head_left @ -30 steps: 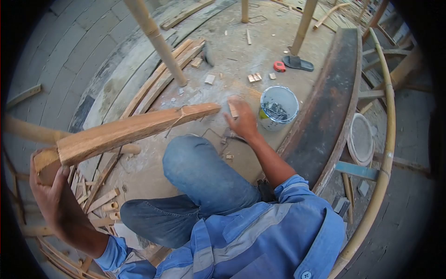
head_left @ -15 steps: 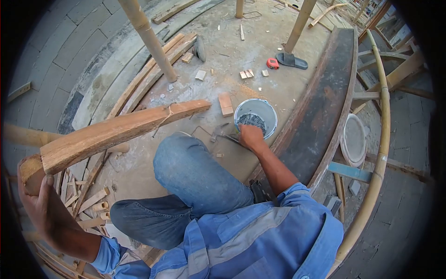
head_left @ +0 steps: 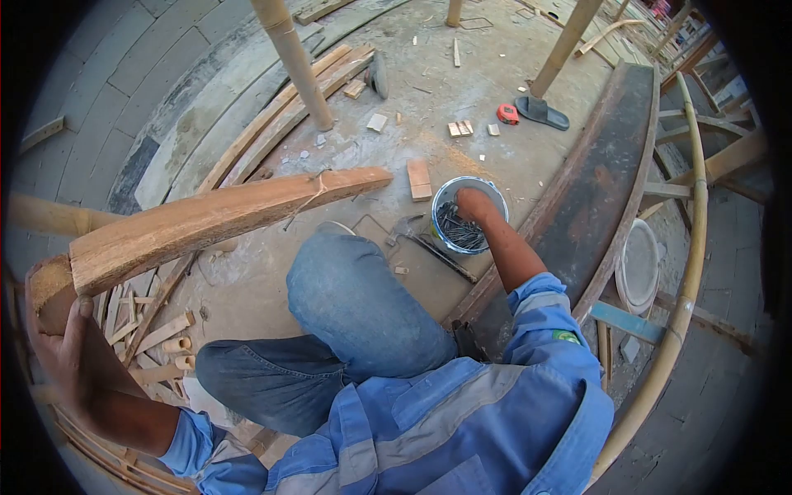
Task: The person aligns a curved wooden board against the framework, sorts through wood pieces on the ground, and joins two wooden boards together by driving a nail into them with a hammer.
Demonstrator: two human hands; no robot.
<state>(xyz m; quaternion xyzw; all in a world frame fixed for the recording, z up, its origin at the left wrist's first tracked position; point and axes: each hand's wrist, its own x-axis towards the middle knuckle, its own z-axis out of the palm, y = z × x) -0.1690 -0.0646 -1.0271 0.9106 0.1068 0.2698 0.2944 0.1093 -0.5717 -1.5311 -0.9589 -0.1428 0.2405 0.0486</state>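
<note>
At the left, my left hand point(head_left: 66, 334) grips a short wood piece point(head_left: 51, 289) against the end of a long curved wooden board point(head_left: 223, 213), its thumb at the seam between them. A cord is tied around the board toward its far end. My right hand point(head_left: 474, 205) reaches inside a bucket point(head_left: 505, 198) of dark nails point(head_left: 458, 229); its fingers are hidden there. On the floor beside the bucket lies a hammer point(head_left: 437, 254), its head to the left and its handle slanting down to the right.
Near the bucket is a wood block point(head_left: 419, 179). A red tape measure point(head_left: 507, 114) and a dark sandal point(head_left: 543, 113) lie farther off. Along the right runs a long curved dark form point(head_left: 586, 173), with a white lid point(head_left: 637, 268) beyond. Bamboo posts point(head_left: 297, 66) stand ahead.
My right hand has moved from the bucket's near rim to deeper inside, toward its far side, and the hammer's handle now shows fully. My left hand keeps its grip. The view has shifted slightly.
</note>
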